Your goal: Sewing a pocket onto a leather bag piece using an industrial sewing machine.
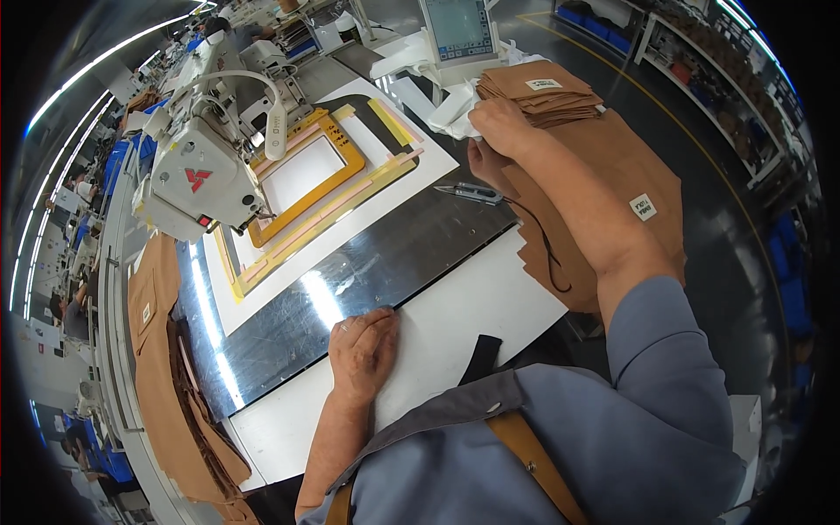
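My left hand (363, 346) rests with fingers curled together on the front edge of the metal plate (350, 262), with nothing visible in it. My right hand (503, 127) reaches to the left side of a stack of brown pieces (547, 92), by white pieces (451, 114); its fingertips are hidden. Beneath my right arm lie larger brown panels (639, 166) with pale labels and thread snips (468, 191) with a dark cord. A sewing machine (197, 184) stands over an orange frame (346, 157) on a white template edged in yellow tape.
A touchscreen (455, 26) stands at the back. More brown pieces (149, 324) lie along the left edge. Shelving with blue bins (612, 39) stands across the aisle at right. Other workers (74, 315) sit at stations along the left.
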Tool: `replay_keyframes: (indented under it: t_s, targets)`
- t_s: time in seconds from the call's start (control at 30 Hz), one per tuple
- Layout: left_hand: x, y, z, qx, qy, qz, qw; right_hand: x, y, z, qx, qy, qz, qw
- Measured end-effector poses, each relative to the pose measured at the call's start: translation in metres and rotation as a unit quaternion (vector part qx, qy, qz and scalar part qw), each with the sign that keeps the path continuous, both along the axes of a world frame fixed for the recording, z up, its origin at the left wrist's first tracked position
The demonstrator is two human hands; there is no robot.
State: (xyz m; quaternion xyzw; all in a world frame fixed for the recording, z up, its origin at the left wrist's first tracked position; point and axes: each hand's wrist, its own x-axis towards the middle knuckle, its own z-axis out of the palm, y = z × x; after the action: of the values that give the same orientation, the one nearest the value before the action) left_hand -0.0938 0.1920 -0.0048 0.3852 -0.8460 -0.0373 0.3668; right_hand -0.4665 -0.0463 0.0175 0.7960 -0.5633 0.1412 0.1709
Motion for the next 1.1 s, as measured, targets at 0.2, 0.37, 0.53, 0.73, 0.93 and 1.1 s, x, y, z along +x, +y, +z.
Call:
replay_keyframes:
  t_s: [0.2,0.37,0.53,0.73,0.93,1.1]
  targets:
    - [-0.001,0.000,0.001,0.001,-0.005,-0.005,1.000,-0.007,-0.004,-0.003,-0.001,0.024,-0.004,1.000]
    - [0.003,0.003,0.003,-0.011,0.022,0.016,1.000,0.000,0.000,0.008,-0.072,-0.152,-0.006,0.986]
    - [0.003,-0.007,0.001,-0.021,0.036,0.012,0.999,0.026,0.055,0.053,-0.104,-0.256,0.057,0.959]
    - [0.010,-0.006,0.010,0.026,-0.003,0.052,0.998,0.127,0.120,0.027,0.120,-0.301,0.240,0.915]
    - [0.011,-0.023,0.031,0.289,0.199,0.079,0.933,0.175,0.138,0.008,0.307,-0.400,0.296,0.811]
    - [0.019,-0.049,0.019,0.415,0.287,0.094,0.858,0.186,0.136,0.000,0.349,-0.421,0.316,0.775]
